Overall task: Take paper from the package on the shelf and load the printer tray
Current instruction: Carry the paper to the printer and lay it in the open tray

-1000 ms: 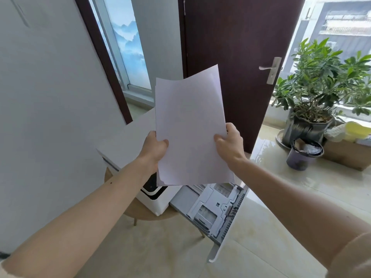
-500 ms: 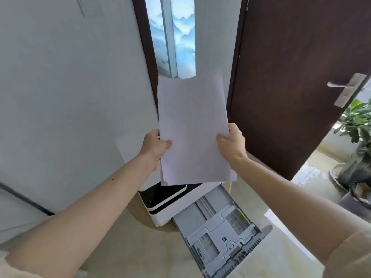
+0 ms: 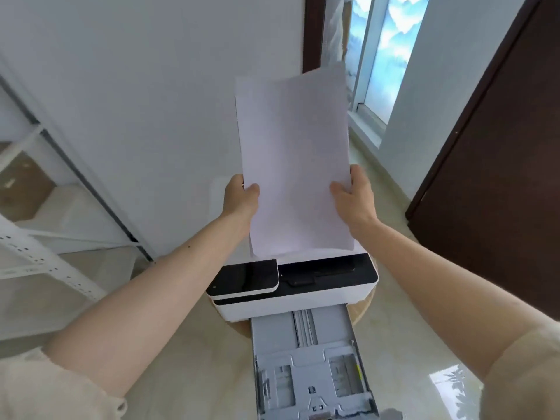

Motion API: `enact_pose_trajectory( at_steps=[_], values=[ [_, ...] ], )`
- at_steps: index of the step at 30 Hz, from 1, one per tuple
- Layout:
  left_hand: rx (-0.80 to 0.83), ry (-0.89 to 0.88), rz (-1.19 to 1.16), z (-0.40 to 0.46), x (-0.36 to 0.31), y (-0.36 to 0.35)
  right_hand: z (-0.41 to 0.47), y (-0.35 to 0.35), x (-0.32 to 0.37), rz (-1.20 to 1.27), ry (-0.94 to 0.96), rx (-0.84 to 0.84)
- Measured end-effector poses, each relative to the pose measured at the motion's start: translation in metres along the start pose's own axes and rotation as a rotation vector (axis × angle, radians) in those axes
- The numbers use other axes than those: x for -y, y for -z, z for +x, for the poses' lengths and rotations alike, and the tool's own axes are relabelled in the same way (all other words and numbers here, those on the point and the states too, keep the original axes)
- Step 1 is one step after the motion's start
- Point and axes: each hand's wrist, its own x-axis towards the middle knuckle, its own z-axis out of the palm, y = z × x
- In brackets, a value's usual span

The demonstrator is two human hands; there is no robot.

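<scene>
I hold a thin stack of white paper (image 3: pixel 295 159) upright in front of me, above the printer. My left hand (image 3: pixel 241 197) grips its left edge and my right hand (image 3: pixel 354 197) grips its right edge. Below the sheets sits the white printer (image 3: pixel 303 298) with a black top panel, on a round wooden stool. Its grey paper tray (image 3: pixel 309 359) is pulled out towards me and holds no paper. The paper hides the back of the printer.
A white metal shelf (image 3: pixel 39 256) with a cardboard box (image 3: pixel 21 180) stands at the left against the white wall. A dark brown door (image 3: pixel 497 165) is at the right, a window (image 3: pixel 385 56) behind. The floor is glossy beige tile.
My view has swung left and down, so the printer and its tray now lie straight ahead and the shelf has come into view. Both hands keep their hold on the paper.
</scene>
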Motion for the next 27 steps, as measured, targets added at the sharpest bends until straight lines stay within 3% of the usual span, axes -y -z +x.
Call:
enact_pose_trajectory(
  at_steps=[10, 16, 27],
  values=[
    [-0.103, -0.311, -0.049, 0.020, 0.024, -0.003, 0.027, -0.020, -0.011, 0.191, 0.113, 0.030],
    [-0.034, -0.264, -0.077, 0.021, 0.053, -0.005, 0.028, -0.025, -0.037, 0.331, 0.041, 0.116],
    [-0.111, -0.237, -0.019, 0.034, 0.060, -0.006, 0.045, -0.031, -0.034, 0.365, -0.032, 0.149]
  ],
)
